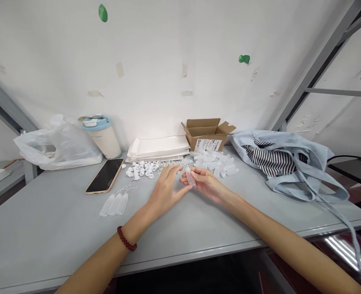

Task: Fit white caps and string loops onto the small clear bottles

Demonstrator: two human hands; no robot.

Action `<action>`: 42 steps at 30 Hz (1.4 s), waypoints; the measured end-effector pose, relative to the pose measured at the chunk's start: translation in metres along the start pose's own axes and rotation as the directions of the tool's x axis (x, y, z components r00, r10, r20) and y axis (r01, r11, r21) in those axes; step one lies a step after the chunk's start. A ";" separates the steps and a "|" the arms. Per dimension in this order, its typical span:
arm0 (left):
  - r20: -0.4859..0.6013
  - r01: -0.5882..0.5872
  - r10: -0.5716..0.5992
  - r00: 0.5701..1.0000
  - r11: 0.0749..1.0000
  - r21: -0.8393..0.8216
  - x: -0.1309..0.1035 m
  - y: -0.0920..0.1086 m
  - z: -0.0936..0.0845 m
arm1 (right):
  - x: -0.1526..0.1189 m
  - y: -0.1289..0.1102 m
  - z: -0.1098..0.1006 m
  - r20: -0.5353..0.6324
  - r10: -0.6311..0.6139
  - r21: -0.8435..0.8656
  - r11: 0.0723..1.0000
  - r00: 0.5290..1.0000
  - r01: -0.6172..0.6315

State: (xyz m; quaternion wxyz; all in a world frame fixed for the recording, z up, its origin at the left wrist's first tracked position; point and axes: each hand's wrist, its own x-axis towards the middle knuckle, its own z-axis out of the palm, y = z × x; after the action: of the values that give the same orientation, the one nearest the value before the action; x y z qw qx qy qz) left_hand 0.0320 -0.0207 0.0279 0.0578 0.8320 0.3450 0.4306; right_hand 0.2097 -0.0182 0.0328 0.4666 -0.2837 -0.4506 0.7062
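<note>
Near the middle of the grey table, my right hand (206, 183) holds a small translucent bottle (190, 178) between thumb and fingers. My left hand (166, 190) is beside it, thumb tip close to the bottle's base and fingers apart from the thumb, arched near its top. Behind my left hand is a pile of small white caps (142, 169). Loose translucent bottles (219, 161) are heaped behind my right hand. Several bottles with thin tubes (116, 204) lie side by side to the left of my left hand.
A phone (105, 176) lies at the left, before a lidded cup (103, 136) and a plastic bag (58, 143). White sheets (159, 148) are stacked against the wall, beside an open cardboard box (208, 143). A light blue cloth bag (315, 153) lies at the right.
</note>
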 end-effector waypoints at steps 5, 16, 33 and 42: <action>-0.043 -0.147 0.147 0.988 0.989 0.015 -0.001 0.003 0.003 | 0.001 0.004 -0.001 0.063 0.027 0.077 0.997 0.998 -0.032; -0.099 -0.129 0.129 0.987 0.992 0.004 -0.002 0.007 0.002 | 0.001 0.006 -0.003 0.106 0.009 -0.030 1.000 0.994 -0.006; 0.082 -0.277 0.267 0.960 0.946 0.167 -0.002 0.005 -0.003 | -0.001 0.008 0.003 0.035 -0.111 -0.332 0.936 0.993 0.116; 0.064 -0.312 0.307 0.949 0.946 0.090 0.000 0.003 -0.015 | -0.004 0.001 0.000 0.170 0.047 -0.153 0.988 0.984 -0.020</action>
State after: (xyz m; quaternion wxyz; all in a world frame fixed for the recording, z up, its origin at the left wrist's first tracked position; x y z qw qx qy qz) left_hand 0.0221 -0.0261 0.0380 -0.0432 0.8881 0.2293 0.3960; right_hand 0.2106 -0.0226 0.0319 0.3908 -0.2633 -0.5367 0.6999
